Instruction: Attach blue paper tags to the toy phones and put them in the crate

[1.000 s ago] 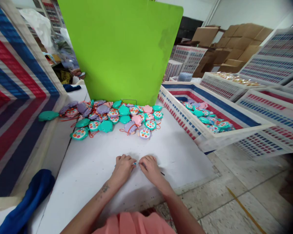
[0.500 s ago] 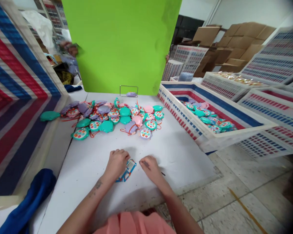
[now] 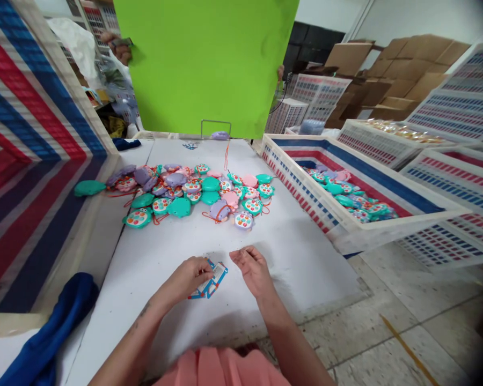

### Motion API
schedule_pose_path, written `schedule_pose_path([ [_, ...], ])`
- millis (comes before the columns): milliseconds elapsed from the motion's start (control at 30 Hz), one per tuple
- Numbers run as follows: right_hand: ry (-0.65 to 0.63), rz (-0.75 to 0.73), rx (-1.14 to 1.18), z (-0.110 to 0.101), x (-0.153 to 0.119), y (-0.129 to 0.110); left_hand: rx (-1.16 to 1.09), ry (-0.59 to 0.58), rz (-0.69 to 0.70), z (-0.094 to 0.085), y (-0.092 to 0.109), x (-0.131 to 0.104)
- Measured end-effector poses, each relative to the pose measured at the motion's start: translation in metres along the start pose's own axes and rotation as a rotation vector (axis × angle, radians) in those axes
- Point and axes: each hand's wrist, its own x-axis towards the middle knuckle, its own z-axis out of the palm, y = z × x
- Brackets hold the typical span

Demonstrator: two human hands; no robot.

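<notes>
Lying at far left is a blue cloth (image 3: 66,313). Your left hand (image 3: 195,273) curls its fingers against the blue-edged cards (image 3: 215,280) on the white tabletop (image 3: 177,327); whether it pinches one, I cannot tell. Beyond lie turtle-like toys (image 3: 210,184). Your right hand (image 3: 254,266), thumb near its fingertips, hovers right of the cards; its grip is unclear. Further right, a crate (image 3: 386,230) holds more toys.

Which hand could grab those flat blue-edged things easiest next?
Probably the left hand. Its fingertips are right at the flat blue-edged pieces, while the right hand is off to their right, with bare white surface between.
</notes>
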Motion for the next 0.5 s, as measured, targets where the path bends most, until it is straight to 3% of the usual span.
schedule_pose_path([
  [133, 0.0, 0.032, 0.053, 0.004, -0.001, 0.004, 0.189, 0.064, -0.115, 0.016, -0.011, 0.004],
  [233, -0.026, 0.055, 0.079, 0.003, -0.002, 0.005, 0.287, 0.043, -0.171, 0.025, -0.021, 0.007],
  [367, -0.052, 0.094, 0.047, 0.001, -0.003, 0.006, 0.265, 0.05, -0.181, 0.028, -0.027, 0.011],
  [500, -0.02, 0.121, -0.157, 0.0, -0.004, 0.008, 0.125, 0.079, -0.208, 0.026, -0.032, 0.011],
])
